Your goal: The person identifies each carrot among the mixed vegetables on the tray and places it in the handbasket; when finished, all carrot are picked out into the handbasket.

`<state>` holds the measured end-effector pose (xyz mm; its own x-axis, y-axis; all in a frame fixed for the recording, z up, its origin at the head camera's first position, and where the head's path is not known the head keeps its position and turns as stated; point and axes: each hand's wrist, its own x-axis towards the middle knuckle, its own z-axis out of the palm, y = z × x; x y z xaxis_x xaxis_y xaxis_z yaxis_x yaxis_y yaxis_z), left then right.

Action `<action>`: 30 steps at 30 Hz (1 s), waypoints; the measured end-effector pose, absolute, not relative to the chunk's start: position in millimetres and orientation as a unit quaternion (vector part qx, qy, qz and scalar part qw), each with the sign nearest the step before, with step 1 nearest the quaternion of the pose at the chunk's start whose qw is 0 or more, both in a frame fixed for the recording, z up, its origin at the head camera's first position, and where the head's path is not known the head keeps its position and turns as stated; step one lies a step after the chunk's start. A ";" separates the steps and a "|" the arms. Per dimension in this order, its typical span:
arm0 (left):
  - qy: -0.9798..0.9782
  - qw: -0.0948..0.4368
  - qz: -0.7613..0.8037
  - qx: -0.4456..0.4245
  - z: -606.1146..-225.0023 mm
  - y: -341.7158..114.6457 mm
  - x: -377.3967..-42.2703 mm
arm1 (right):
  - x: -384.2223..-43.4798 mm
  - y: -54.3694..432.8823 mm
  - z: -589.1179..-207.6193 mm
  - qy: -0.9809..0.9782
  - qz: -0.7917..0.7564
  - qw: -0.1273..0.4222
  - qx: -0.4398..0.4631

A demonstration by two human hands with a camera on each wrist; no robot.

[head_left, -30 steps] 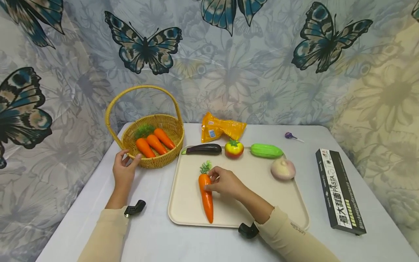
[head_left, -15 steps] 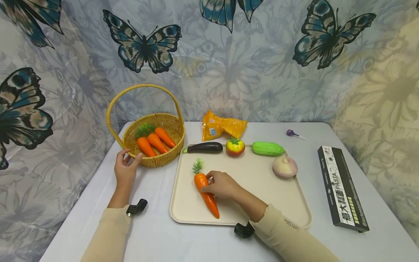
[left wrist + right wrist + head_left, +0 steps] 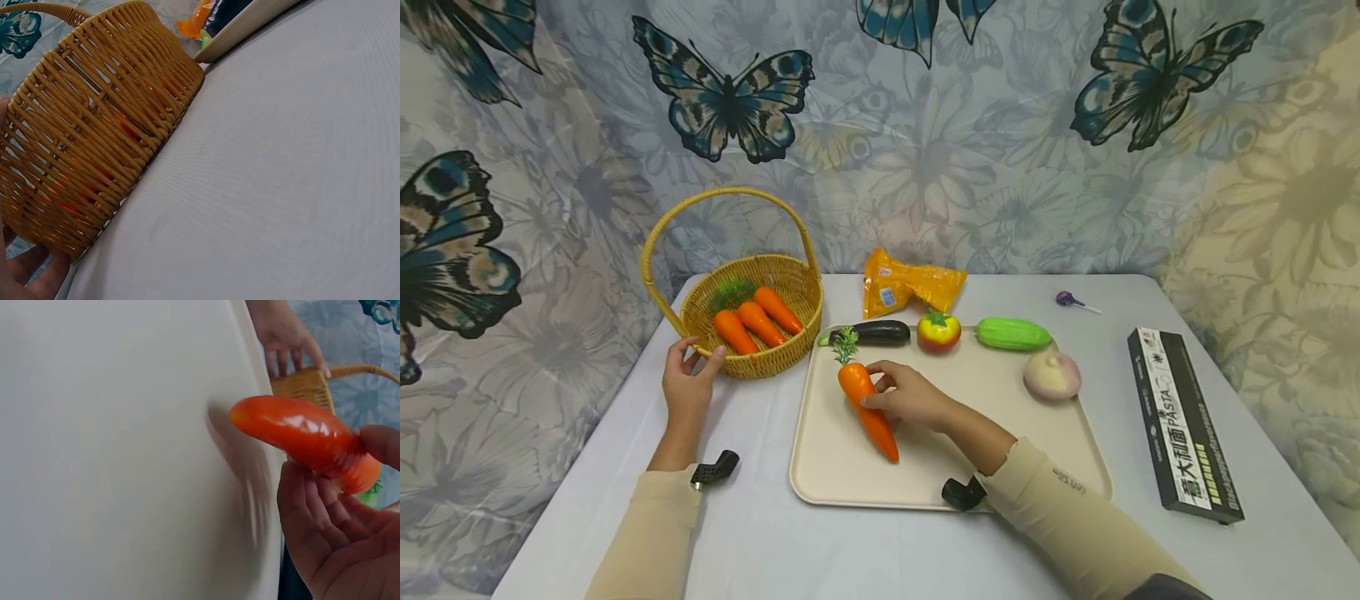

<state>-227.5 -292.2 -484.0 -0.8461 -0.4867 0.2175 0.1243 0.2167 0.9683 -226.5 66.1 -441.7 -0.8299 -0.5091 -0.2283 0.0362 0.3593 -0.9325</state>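
Note:
My right hand (image 3: 910,395) pinches an orange carrot (image 3: 868,412) with a green leafy top between thumb and fingers. The carrot is raised over the left part of the beige tray (image 3: 835,483), its tip toward me; the right wrist view shows its shadow on the tray. My left hand (image 3: 688,387) holds the near left side of a wicker basket (image 3: 782,358), thumb at the rim and fingers lower on the wall. Several carrots (image 3: 760,323) lie inside the basket. In the left wrist view the woven wall (image 3: 100,125) fills the upper left, with fingertips (image 3: 53,275) under its lower edge.
Along the tray's far edge lie an eggplant (image 3: 880,332), a red-yellow tomato (image 3: 938,332) and a green cucumber-like vegetable (image 3: 1013,333). A pale purple-white bulb (image 3: 1052,375) sits at its right edge. Beyond are an orange packet (image 3: 910,285), a lollipop (image 3: 1066,298) and a pasta box (image 3: 1183,425).
My right hand has tilted the carrot, its leafy top swinging left, and lifted it away from me off the tray. My left hand stays at the basket.

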 end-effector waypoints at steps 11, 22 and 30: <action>-0.734 0.249 -0.620 0.121 -484.4 -293.9 -225.8 | -251.6 40.1 -434.7 0.777 -0.566 0.237 -0.139; -0.736 0.249 -0.618 0.116 -484.0 -292.9 -226.2 | -285.9 5.0 -412.5 0.771 -0.574 0.231 -0.150; -0.726 0.244 -0.634 0.107 -478.9 -291.0 -224.4 | -304.5 -18.7 -396.7 0.775 -0.569 0.223 -0.164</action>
<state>-224.4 -291.0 -478.9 -0.8578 -0.4655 0.2180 0.1540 0.1719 0.9730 -304.5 -18.7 -396.7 -0.8469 -0.5075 -0.1587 -0.0005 0.2993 -0.9542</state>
